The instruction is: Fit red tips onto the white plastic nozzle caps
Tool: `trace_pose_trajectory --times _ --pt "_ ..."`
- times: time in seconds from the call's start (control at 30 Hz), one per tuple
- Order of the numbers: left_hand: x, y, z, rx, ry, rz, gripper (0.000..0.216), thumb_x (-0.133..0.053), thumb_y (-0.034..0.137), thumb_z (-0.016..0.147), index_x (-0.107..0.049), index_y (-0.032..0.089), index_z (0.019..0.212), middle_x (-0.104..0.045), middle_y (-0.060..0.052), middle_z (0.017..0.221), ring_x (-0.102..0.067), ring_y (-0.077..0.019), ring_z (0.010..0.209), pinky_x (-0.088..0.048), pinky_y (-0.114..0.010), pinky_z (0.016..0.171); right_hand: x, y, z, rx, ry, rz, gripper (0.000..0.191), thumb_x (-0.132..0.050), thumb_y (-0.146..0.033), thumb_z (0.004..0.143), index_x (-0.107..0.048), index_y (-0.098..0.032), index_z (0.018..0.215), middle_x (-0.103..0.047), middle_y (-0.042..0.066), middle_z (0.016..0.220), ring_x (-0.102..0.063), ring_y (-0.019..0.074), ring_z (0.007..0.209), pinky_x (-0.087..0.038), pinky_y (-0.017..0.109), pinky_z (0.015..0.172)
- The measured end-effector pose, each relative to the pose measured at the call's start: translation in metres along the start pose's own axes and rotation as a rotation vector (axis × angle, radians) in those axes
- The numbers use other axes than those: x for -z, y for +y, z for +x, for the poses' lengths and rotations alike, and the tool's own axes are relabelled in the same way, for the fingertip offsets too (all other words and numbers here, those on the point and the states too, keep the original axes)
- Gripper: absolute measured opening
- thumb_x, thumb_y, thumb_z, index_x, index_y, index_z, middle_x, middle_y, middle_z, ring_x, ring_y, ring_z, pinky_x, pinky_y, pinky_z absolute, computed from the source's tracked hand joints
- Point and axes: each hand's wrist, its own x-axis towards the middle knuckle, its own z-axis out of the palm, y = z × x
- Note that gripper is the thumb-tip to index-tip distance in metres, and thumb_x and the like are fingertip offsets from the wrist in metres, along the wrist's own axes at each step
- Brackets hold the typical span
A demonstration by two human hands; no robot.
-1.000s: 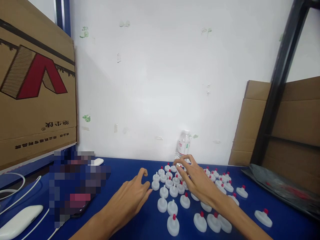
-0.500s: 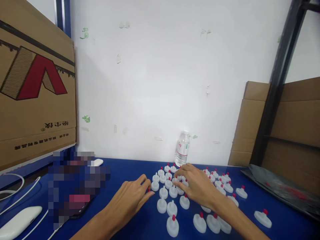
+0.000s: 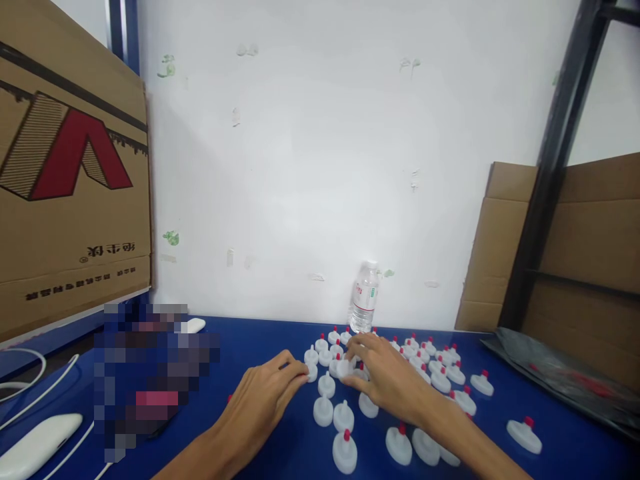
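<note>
Small, squat white plastic bottles with narrow nozzles stand in a loose group on the blue table. Many wear red caps, like the front one; some show bare nozzles, such as this uncapped bottle. My right hand is over the group, its thumb and fingers closed around a white bottle. My left hand has thumb and fingertips pressed together beside another white bottle; whatever they pinch, if anything, is hidden. A loose red cap lies left of my left wrist.
A clear water bottle stands against the white wall. On the left are a large cardboard box, a white device, cables and a blurred-out area. A dark plastic bag lies at right, near cardboard sheets.
The red cap at my left fingertips has left them; one now lies by my left wrist. My left fingers have closed together, and my right hand has drawn a white bottle slightly leftward.
</note>
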Motion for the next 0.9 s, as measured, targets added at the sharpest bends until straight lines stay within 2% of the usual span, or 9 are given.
trace_pose_trajectory --times 0.1,0.17,0.27,0.4,0.57,0.77,0.9 --pt "-0.001 0.000 0.000 0.007 0.082 -0.090 0.025 -0.046 0.028 0.104 -0.069 0.027 0.112 -0.072 0.000 0.105 -0.072 -0.0179 0.093 -0.054 -0.029 0.083 0.005 -0.005 0.000 -0.072 0.035 0.029 0.020 -0.063 -0.033 0.098 -0.059 -0.019 0.112 -0.072 0.008 0.106 -0.069 0.0271 0.094 -0.052 0.039 0.080" --pt "-0.001 0.001 0.000 -0.003 0.149 -0.145 0.024 -0.047 0.027 0.103 -0.069 0.026 0.113 -0.074 0.000 0.108 -0.072 -0.0171 0.096 -0.053 -0.027 0.086 0.006 -0.010 -0.001 -0.061 0.040 0.046 0.021 -0.062 -0.032 0.098 -0.056 -0.020 0.113 -0.074 0.008 0.105 -0.071 0.0276 0.093 -0.053 0.038 0.076" --pt "0.001 0.007 0.000 0.015 0.213 -0.225 0.024 -0.049 0.029 0.103 -0.070 0.028 0.115 -0.075 0.002 0.106 -0.072 -0.0142 0.093 -0.053 -0.023 0.082 0.003 -0.017 -0.003 0.040 0.068 0.073 0.024 -0.064 -0.032 0.097 -0.057 -0.024 0.118 -0.074 0.006 0.114 -0.071 0.0266 0.099 -0.054 0.036 0.081" --pt "0.003 0.017 -0.001 0.038 0.220 -0.359 0.025 -0.051 0.034 0.102 -0.072 0.030 0.114 -0.076 0.003 0.101 -0.070 -0.0105 0.082 -0.051 -0.017 0.068 -0.004 -0.026 -0.006 0.194 0.108 0.074 0.028 -0.066 -0.032 0.097 -0.060 -0.026 0.123 -0.074 0.004 0.113 -0.070 0.0242 0.103 -0.053 0.037 0.090" --pt "0.003 0.022 0.000 -0.012 0.209 -0.459 0.024 -0.053 0.033 0.102 -0.075 0.028 0.110 -0.077 0.002 0.098 -0.070 -0.0086 0.078 -0.049 -0.014 0.064 -0.012 -0.034 -0.010 0.184 0.174 0.078 0.023 -0.068 -0.029 0.093 -0.062 -0.023 0.115 -0.075 0.005 0.110 -0.071 0.0248 0.102 -0.055 0.037 0.089" --pt "-0.001 0.021 -0.004 -0.100 0.205 -0.435 0.024 -0.053 0.027 0.102 -0.072 0.032 0.116 -0.076 0.004 0.095 -0.070 -0.0070 0.081 -0.050 -0.013 0.074 -0.014 -0.036 -0.010 0.107 0.184 0.043 0.021 -0.070 -0.026 0.090 -0.065 -0.021 0.110 -0.077 0.006 0.102 -0.074 0.0272 0.093 -0.057 0.040 0.083" --pt "-0.003 0.019 -0.005 -0.150 0.248 -0.374 0.027 -0.054 0.023 0.101 -0.070 0.034 0.119 -0.076 0.005 0.103 -0.071 -0.0072 0.090 -0.051 -0.014 0.082 -0.012 -0.034 -0.008 0.161 0.198 0.040 0.026 -0.070 -0.028 0.091 -0.067 -0.021 0.115 -0.077 0.007 0.102 -0.074 0.0269 0.094 -0.058 0.040 0.085"
